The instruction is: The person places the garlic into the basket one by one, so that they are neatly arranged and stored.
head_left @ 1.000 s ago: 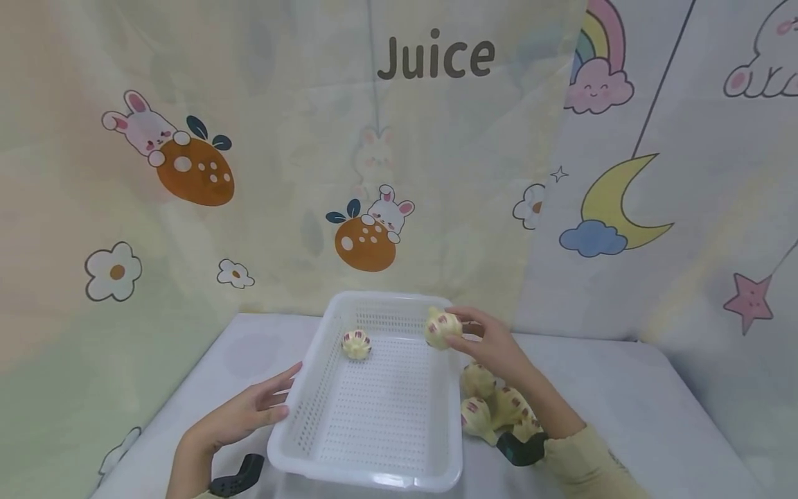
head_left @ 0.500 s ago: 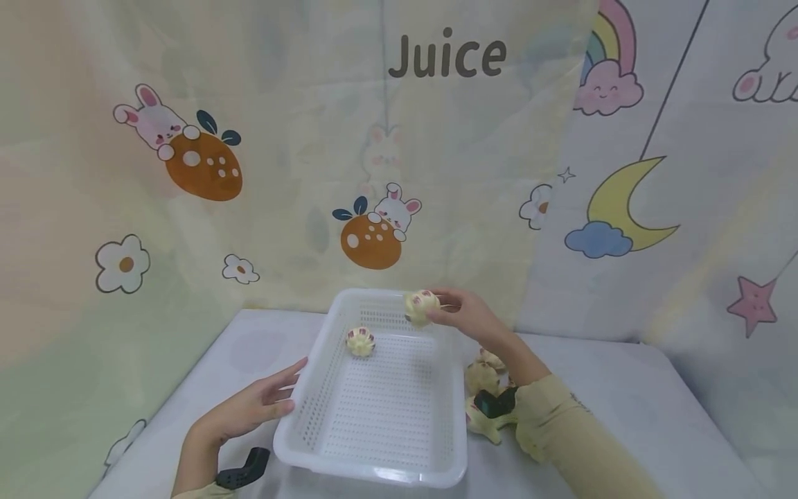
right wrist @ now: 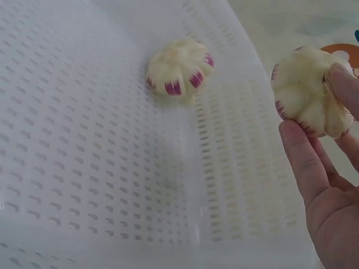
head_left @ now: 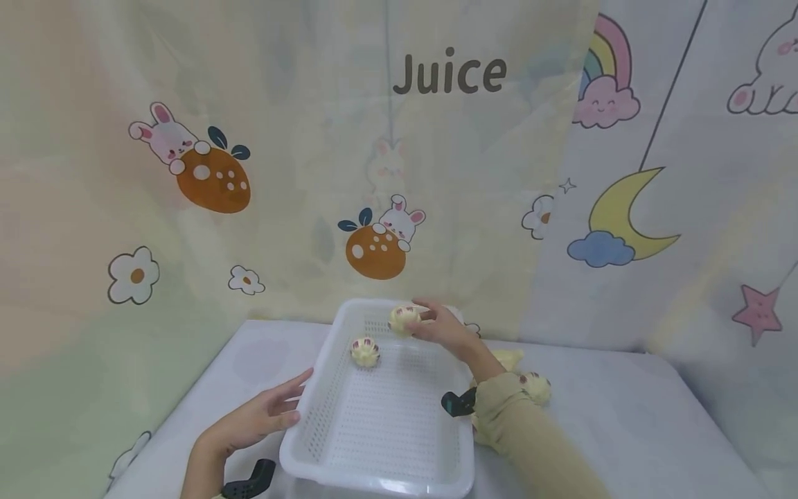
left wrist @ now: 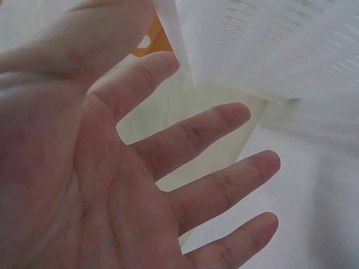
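Note:
My right hand [head_left: 447, 331] pinches a garlic bulb [head_left: 402, 319] over the far end of a white plastic basket [head_left: 377, 478]. In the right wrist view that garlic bulb [right wrist: 305, 95], pale with purple streaks, sits between thumb and fingertips. A second garlic bulb [head_left: 364, 353] lies on the perforated floor near the basket's far left corner. At the left side of the basket is my left hand [head_left: 258, 418], fingertips right at the wall. The left wrist view shows its fingers [left wrist: 224, 190] spread and nearly straight, with nothing in the palm.
More garlic bulbs [head_left: 535, 388] lie on the white table [head_left: 598, 423] right of the basket, partly hidden by my right sleeve [head_left: 530, 430]. A printed curtain [head_left: 299, 208] hangs behind the table. A black device [head_left: 459, 403] is worn on my right wrist.
My right hand has carried the garlic bulb from the basket's right rim leftward over its far end. My left hand keeps its place beside the basket. The whole view has shifted slightly.

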`<state>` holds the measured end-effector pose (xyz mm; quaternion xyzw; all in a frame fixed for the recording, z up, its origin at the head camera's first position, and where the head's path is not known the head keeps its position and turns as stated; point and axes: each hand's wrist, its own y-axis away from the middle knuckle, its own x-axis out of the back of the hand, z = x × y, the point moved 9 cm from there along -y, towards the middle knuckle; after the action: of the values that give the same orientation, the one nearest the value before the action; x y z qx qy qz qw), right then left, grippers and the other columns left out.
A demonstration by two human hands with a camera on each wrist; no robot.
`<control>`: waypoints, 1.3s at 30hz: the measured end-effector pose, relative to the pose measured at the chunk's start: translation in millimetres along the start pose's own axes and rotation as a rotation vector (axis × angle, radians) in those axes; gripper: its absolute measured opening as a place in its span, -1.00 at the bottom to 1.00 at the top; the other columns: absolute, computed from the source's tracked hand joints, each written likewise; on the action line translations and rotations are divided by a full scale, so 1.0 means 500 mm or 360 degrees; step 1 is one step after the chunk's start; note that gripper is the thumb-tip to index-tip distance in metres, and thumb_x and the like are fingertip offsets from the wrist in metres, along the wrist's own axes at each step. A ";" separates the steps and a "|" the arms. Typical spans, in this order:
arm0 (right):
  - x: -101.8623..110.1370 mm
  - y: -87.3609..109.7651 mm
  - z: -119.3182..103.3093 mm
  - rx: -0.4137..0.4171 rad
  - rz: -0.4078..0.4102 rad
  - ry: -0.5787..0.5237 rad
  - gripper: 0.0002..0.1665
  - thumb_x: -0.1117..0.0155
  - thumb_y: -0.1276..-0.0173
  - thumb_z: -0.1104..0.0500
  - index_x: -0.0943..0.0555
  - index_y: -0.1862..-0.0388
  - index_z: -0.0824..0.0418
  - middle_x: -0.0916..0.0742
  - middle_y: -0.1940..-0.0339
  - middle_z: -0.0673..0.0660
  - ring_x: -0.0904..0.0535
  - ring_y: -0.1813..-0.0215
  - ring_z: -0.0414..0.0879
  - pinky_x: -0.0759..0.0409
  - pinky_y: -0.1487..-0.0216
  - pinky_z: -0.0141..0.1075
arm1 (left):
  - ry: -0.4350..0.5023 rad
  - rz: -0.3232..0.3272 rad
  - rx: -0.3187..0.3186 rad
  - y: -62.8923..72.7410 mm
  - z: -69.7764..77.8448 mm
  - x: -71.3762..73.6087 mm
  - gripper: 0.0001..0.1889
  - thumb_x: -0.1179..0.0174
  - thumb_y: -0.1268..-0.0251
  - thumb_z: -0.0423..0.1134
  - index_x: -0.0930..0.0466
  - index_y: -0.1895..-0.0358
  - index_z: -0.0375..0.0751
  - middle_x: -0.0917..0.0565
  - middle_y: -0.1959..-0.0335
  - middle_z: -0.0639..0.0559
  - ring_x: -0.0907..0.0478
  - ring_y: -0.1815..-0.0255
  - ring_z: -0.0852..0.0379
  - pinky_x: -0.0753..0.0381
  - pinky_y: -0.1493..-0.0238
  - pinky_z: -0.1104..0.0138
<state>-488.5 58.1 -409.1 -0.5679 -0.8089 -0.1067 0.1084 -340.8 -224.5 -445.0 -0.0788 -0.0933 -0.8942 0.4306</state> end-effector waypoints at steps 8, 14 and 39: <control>-0.024 -0.011 0.025 0.0086 0.0073 0.0146 -0.46 -0.40 -0.19 0.11 -0.56 -0.19 0.09 -0.65 -0.06 0.11 -0.57 -0.05 -0.02 -0.59 -0.01 -0.19 | -0.0044 0.0052 0.0028 0.003 -0.011 -0.003 -0.26 -0.05 -0.42 -0.24 0.15 -0.54 -0.01 -0.11 -0.49 -0.27 -0.24 -0.42 -0.19 -0.50 -0.15 0.24; -0.027 -0.021 0.041 0.0077 0.0187 0.0200 -0.51 -0.41 -0.17 0.19 -0.61 -0.12 0.18 -0.70 -0.04 0.12 -0.60 -0.05 0.00 -0.58 -0.04 -0.19 | -0.0086 0.0057 0.0024 0.002 -0.011 -0.011 -0.26 -0.06 -0.41 -0.23 0.15 -0.53 -0.08 -0.12 -0.48 -0.30 -0.12 -0.44 -0.34 -0.48 -0.12 0.34; -0.037 -0.027 0.066 -0.0316 0.0229 0.0636 -0.54 -0.55 0.03 0.19 -0.69 0.10 0.25 -0.76 0.16 0.16 -0.61 0.12 -0.03 -0.53 -0.04 -0.14 | -0.0152 0.0084 0.0006 0.000 -0.016 0.012 -0.26 -0.08 -0.40 -0.20 0.10 -0.53 0.07 -0.19 -0.46 -0.25 -0.26 -0.40 -0.26 -0.47 -0.17 -0.04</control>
<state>-496.7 47.0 -446.9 -0.5996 -0.7144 -0.2880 0.2174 -344.9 -231.0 -451.6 -0.1231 -0.1134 -0.8776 0.4492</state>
